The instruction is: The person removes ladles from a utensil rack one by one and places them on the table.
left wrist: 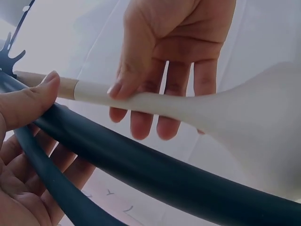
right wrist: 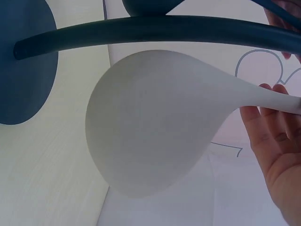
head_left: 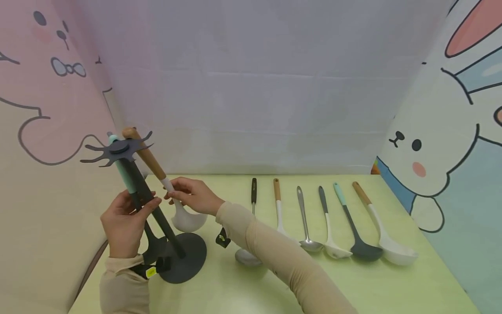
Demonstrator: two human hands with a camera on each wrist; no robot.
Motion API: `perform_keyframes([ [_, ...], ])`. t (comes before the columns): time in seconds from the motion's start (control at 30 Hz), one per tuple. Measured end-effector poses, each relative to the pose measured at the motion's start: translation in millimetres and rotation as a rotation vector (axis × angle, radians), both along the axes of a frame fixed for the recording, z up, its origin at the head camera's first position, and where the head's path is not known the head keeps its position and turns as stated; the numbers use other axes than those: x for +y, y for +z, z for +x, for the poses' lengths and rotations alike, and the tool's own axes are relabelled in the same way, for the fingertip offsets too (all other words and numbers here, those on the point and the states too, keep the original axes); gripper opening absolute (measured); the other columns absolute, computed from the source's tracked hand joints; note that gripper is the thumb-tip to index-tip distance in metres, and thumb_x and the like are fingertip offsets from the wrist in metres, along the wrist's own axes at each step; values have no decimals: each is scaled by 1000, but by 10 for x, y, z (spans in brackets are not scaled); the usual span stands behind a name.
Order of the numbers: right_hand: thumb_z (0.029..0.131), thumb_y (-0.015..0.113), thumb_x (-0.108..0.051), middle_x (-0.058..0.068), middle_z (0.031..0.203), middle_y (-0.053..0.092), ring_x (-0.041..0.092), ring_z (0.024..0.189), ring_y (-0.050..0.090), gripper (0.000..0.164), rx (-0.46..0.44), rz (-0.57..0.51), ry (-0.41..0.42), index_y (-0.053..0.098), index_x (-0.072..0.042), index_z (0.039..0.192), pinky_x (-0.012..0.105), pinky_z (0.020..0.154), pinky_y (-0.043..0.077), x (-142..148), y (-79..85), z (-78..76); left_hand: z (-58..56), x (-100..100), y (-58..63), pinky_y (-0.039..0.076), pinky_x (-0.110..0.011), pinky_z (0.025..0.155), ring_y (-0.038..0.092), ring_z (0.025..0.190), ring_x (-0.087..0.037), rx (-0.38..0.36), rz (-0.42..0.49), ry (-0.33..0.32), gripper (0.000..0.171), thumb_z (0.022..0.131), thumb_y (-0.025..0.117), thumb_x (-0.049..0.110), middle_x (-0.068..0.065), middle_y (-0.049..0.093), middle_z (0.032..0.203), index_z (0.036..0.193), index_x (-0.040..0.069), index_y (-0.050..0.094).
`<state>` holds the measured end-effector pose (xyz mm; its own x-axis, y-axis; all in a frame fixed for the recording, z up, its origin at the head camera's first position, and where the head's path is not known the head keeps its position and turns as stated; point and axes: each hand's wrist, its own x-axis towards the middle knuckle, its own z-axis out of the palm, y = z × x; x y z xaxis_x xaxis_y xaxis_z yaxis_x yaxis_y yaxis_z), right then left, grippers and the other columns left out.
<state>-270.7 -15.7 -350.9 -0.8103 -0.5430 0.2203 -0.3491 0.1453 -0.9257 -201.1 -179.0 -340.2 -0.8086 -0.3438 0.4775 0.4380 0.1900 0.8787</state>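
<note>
A dark utensil stand (head_left: 181,272) with a round base, one slanting pole and a hooked top (head_left: 117,150) stands at the table's left. My left hand (head_left: 127,226) grips the pole, thumb across its front and fingers behind. A dark ladle with a mint handle (head_left: 125,174) hangs there, its shaft passing by the left palm. My right hand (head_left: 198,196) pinches the white neck of a ladle with a wooden handle (left wrist: 160,102), thumb on one side and fingers on the other. That handle's top is right at the hooks; the white bowl (right wrist: 146,122) hangs beside the pole, above the base.
Several ladles lie in a row rightward, including one with a black handle (head_left: 254,189), an all-metal one (head_left: 301,205), a mint-handled dark one (head_left: 364,250) and a wooden-handled white one (head_left: 400,253). My right sleeve (head_left: 270,248) overlaps part of the row. Printed curtains surround the table (head_left: 392,292).
</note>
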Motion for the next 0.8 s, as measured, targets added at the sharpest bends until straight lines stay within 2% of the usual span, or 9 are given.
perform_keyframes([
  [0.3,101,59,-12,5,105,71,2,87,65,24,24,5,-28,63,-5,124,21,72,55,72,4,-43,-33,-71,18,54,-16,68,72,73,-8,-20,145,-112,33,73,76,-21,2,75,85,103,-9,70],
  [0.57,99,61,-11,6,105,72,3,87,66,25,55,7,-63,63,-3,123,21,72,55,135,53,-69,-56,-146,26,55,-18,71,73,73,-10,-49,150,-172,35,73,72,-25,-1,75,86,106,-14,66],
  [0.8,101,58,-6,14,109,71,12,89,68,22,32,-55,-116,61,0,122,25,72,57,239,124,-127,-70,-146,32,55,-18,72,73,74,-10,-71,137,-171,37,73,73,-24,0,75,87,107,-11,68],
])
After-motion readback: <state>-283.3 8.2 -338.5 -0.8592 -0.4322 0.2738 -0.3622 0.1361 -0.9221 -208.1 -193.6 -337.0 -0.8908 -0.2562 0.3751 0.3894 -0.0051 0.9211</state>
